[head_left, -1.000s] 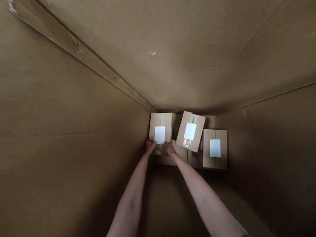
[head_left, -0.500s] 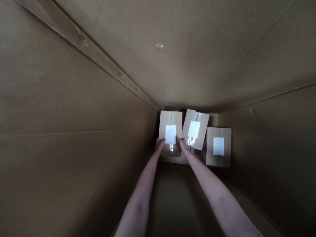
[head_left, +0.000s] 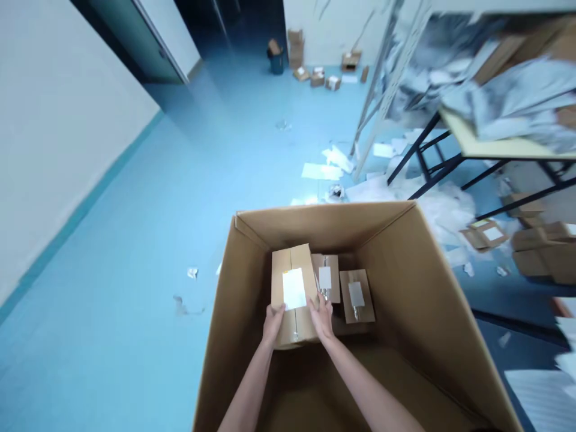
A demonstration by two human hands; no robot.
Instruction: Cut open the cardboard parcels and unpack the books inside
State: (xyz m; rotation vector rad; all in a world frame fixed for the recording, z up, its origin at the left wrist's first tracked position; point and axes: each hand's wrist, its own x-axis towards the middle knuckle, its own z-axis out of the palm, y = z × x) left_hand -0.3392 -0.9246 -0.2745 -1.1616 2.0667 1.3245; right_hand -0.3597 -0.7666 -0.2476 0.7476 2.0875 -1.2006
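Observation:
Between my two hands is a taped cardboard box (head_left: 281,282) with a white label (head_left: 294,288) on its top. My left hand (head_left: 273,323) grips its left side, thumb on the top face. On the opposite side, my right hand (head_left: 321,317) clasps it the same way. The box is raised inside a large, deep carton (head_left: 324,219). Lower down, a second labelled box (head_left: 333,279) is partly hidden behind the held one. A third labelled box (head_left: 365,300) lies to its right, near the carton's right wall.
Blue floor (head_left: 180,216) surrounds the carton, with a white wall (head_left: 58,120) at left. Paper and plastic scraps (head_left: 335,159) litter the floor ahead. A table (head_left: 504,144) heaped with packing material stands at right. Several small boxes (head_left: 317,78) lie by the far wall.
The held box has come up from the carton's bottom, away from the other two boxes. My view has pulled back from deep inside the carton to above its rim.

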